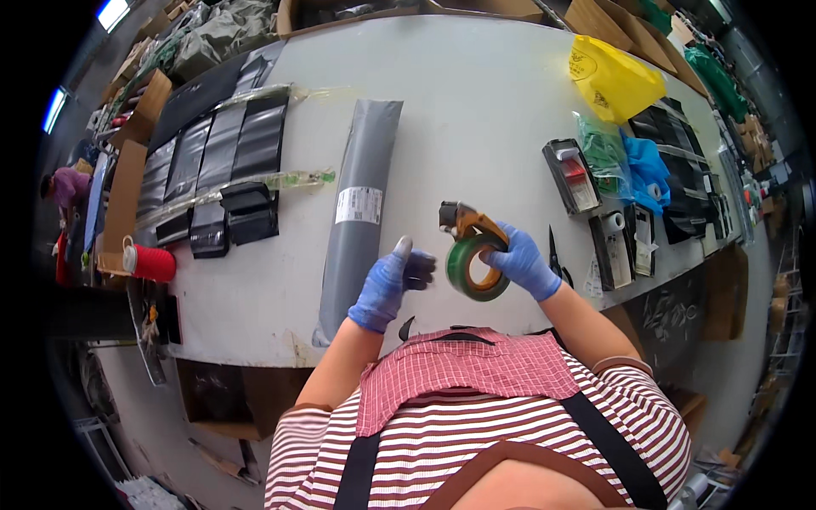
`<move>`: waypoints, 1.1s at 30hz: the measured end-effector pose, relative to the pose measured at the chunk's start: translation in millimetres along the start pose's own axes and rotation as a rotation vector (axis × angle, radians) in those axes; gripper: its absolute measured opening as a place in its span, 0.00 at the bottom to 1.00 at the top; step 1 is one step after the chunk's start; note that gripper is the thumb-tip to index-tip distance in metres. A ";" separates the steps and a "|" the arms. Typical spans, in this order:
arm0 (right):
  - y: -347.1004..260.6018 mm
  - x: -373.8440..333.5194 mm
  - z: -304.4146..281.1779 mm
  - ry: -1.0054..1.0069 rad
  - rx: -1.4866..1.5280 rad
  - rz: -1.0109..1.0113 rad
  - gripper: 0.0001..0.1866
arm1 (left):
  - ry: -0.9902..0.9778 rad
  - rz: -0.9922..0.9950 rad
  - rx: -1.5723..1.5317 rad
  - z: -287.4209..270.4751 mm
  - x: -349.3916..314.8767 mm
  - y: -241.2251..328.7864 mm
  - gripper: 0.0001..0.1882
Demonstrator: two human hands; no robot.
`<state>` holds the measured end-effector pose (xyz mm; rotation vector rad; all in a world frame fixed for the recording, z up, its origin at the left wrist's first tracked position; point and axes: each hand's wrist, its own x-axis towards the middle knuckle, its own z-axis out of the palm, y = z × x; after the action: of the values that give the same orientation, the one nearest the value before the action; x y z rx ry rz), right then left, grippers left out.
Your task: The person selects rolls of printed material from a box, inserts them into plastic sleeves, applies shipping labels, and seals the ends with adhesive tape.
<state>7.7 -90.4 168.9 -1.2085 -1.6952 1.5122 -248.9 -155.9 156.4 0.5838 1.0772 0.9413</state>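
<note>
right hand (522,263) gripping tape dispenser (459,260) | left hand (384,287) empty, loosely open near grey parcel (360,170) | prob tape prep, next move calls for a free tape end imo

Glossy round green plastic tape roll (459,267) in right grip (523,260)
Left of the grip, smooth long grey plastic parcel (354,248); beneath, matt white counter (467,93).
</note>
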 end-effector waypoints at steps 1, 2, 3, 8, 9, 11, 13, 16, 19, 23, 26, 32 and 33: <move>-11.2 -11.0 10.2 0.071 -0.067 -0.155 0.25 | -0.109 -0.154 -0.252 5.1 -6.2 0.6 0.20; -20.4 -20.4 18.0 0.049 -0.065 -0.155 0.25 | -0.091 -0.149 -0.264 9.6 -16.0 0.0 0.20; -25.7 -28.3 23.4 0.057 -0.283 -0.276 0.26 | -0.067 -0.112 -0.231 13.1 -21.9 -3.5 0.19; -19.3 -58.5 47.8 -0.035 -0.496 -0.271 0.29 | -0.232 -0.178 -0.421 1.9 -62.2 -32.7 0.16; -18.8 -62.3 52.2 -0.086 -0.514 -0.234 0.30 | -0.192 -0.240 -0.335 -4.8 -66.5 -44.7 0.16; -23.8 -68.5 63.0 -0.187 -0.569 -0.220 0.31 | -0.093 -0.185 -0.148 -13.8 -79.0 -53.8 0.15; -14.9 -71.6 72.2 -0.287 -0.598 -0.219 0.34 | 0.047 -0.125 0.035 -21.1 -89.2 -57.6 0.13; -10.6 -70.5 84.7 -0.350 -0.517 -0.195 0.35 | 0.274 0.093 0.241 -33.8 -105.4 -59.1 0.13; 3.2 -67.4 73.1 -0.287 -0.713 -0.195 0.34 | 0.529 0.140 0.151 -108.0 -118.8 -60.6 0.14; 6.4 -65.2 93.1 -0.394 -0.926 -0.145 0.37 | 0.731 0.152 1.045 -171.2 -111.3 -80.3 0.08; 13.4 -66.4 100.1 -0.384 -0.966 -0.154 0.34 | 1.031 0.310 1.409 -170.5 -103.9 -98.7 0.11; 15.0 -65.3 100.3 -0.388 -1.005 -0.078 0.34 | 0.641 0.378 1.618 -77.8 -122.3 -94.5 0.50; 12.2 -59.8 105.3 -0.415 -1.007 -0.078 0.33 | 0.677 0.344 1.567 -85.9 -118.9 -101.9 0.50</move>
<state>-54.0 -192.4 144.6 -1.2750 -2.9239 0.8534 -311.7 -312.7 98.6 1.8332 2.3433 0.3782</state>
